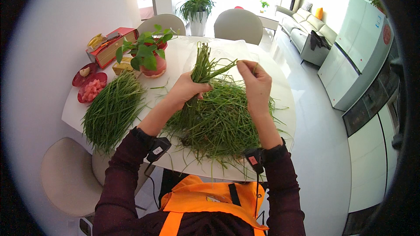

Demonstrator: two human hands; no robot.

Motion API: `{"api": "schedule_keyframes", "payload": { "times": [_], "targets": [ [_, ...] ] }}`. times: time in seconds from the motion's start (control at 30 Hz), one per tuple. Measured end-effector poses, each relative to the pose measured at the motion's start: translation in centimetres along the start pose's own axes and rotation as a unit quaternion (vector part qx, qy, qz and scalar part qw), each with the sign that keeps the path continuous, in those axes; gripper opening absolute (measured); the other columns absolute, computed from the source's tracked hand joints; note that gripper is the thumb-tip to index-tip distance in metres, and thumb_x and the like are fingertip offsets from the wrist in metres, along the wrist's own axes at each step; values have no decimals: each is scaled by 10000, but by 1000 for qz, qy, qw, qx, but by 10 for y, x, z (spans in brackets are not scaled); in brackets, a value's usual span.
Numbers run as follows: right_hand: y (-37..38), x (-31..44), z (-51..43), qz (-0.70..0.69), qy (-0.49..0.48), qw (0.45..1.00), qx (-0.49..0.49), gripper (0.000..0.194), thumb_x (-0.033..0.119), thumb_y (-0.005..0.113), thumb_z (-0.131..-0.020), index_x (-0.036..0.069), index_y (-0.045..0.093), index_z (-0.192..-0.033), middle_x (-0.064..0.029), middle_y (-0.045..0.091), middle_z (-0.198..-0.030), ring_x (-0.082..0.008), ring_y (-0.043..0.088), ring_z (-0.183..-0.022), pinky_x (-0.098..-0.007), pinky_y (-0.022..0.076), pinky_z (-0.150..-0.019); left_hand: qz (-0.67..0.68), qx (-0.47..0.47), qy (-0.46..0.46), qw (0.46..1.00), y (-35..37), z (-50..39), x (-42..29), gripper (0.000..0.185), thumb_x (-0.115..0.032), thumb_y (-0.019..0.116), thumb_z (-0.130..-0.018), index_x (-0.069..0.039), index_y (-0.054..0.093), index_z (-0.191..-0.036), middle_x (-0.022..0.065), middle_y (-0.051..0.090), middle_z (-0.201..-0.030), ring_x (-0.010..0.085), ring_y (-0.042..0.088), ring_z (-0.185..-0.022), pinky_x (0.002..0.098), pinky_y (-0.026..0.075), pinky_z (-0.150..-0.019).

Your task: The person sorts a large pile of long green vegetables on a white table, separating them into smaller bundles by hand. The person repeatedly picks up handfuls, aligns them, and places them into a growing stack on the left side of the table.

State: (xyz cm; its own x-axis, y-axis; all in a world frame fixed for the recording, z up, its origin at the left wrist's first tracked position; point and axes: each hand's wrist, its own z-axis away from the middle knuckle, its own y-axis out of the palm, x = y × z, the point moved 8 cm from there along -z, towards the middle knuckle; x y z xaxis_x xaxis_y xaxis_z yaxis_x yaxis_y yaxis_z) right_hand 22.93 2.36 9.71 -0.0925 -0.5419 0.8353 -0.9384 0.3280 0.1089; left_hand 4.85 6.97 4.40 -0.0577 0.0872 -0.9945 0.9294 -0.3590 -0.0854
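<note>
My left hand (187, 89) is closed around a bunch of long green stalks, likely chives (204, 62), with the cut ends pointing up and away from me. To its right, my right hand (256, 80) pinches the tips of a few stalks that slant out of this bunch. Below both hands a large loose heap of the same greens (220, 118) spreads over the white table (282, 82). A neater pile of greens (113, 111) lies at the table's left side, its stalks roughly aligned.
Beyond the left pile stand a red dish of pinkish chopped food (93, 90), a red dish with a pale piece (84, 73), a yellow box (124, 66), a potted plant (154, 65) and a red box (113, 47). Chairs (238, 26) stand at the table's far edge and left.
</note>
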Motion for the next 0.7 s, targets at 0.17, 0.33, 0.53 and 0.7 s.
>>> {"api": "schedule_keyframes", "payload": {
  "times": [0.17, 0.33, 0.53, 0.7],
  "targets": [
    [-54, 6, -19, -143, 54, 978, -139, 144, 151, 616, -843, 23, 606, -907, 47, 513, -655, -15, 357, -490, -177, 271, -417, 63, -28, -8, 998, -22, 0, 21, 192, -48, 658, -744, -4, 543, -892, 11, 534, -676, 85, 481, -508, 249, 447, -491],
    [-95, 30, -36, -198, 5, 963, -180, 111, 128, 598, -843, 47, 578, -916, 74, 415, -612, 2, 251, -431, -180, 173, -380, 182, -59, -31, 981, -53, 1, 44, 180, -76, 636, -797, -28, 512, -919, -10, 470, -603, 82, 448, -480, 281, 464, -501],
    [-108, 53, -42, -139, 1, 979, -151, 144, 146, 592, -847, 46, 608, -949, 82, 410, -619, -1, 250, -447, -177, 169, -379, 223, -130, 17, 966, -64, 9, 23, 188, -87, 649, -790, -30, 528, -923, 6, 514, -673, 76, 452, -504, 268, 441, -500],
    [-18, 22, -11, 58, 55, 991, 106, 207, 195, 626, -830, 29, 658, -949, 30, 611, -804, 2, 424, -619, -161, 313, -538, 166, 9, 131, 977, 1, 13, -31, 245, -167, 580, -861, -12, 603, -1049, -27, 495, -618, 53, 442, -511, 207, 399, -512]
  ]
}}
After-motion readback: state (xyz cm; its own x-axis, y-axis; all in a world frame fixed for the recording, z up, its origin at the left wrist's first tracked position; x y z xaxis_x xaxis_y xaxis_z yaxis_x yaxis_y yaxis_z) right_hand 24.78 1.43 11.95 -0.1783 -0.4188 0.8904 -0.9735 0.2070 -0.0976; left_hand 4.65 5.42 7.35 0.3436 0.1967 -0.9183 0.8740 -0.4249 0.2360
